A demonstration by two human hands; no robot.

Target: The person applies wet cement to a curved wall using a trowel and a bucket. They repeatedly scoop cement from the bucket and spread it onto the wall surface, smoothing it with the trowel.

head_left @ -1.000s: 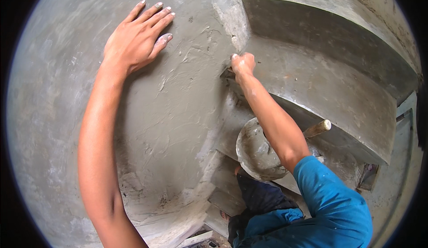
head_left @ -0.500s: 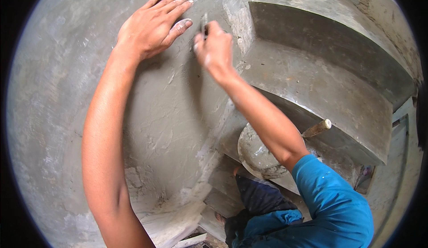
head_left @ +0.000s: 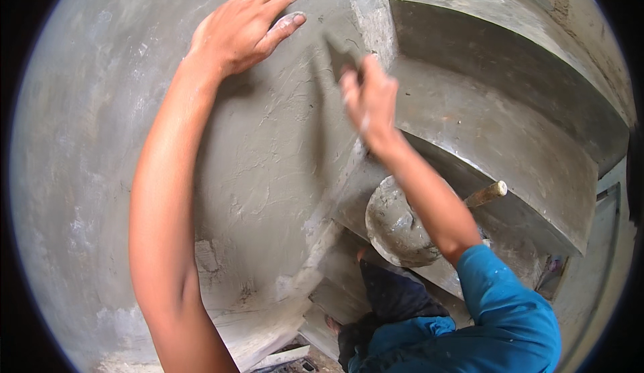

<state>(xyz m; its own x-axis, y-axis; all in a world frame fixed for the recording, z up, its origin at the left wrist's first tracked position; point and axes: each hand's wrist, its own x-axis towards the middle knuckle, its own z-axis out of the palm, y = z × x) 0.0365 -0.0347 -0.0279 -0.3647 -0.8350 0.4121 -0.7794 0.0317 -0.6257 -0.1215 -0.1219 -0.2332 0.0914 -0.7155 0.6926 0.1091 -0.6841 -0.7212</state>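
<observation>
My left hand [head_left: 245,27] lies against the grey plastered wall [head_left: 268,125], fingers stretched out and thumb apart, with pale plaster on the fingertips. To its right, my right hand [head_left: 370,101] is closed around a small trowel, smeared by motion. The trowel's pointed grey blade [head_left: 340,58] sticks up and left from the fist; the handle is mostly hidden by the fingers. Whether the blade touches the wall I cannot tell. Below my right forearm a round pan [head_left: 399,229] holds wet grey mortar, partly covered by the arm.
Curved concrete steps [head_left: 496,131] climb along the right side of the wall. A tool with a worn wooden handle [head_left: 486,194] rests beside the pan, its other end hidden. My legs in dark trousers [head_left: 399,292] show below. A pale strip of board [head_left: 282,358] lies at the bottom.
My right hand has moved right and down with the trowel, whose blade now shows more broadly. The view has shifted slightly; my left hand keeps its flat pose on the wall.
</observation>
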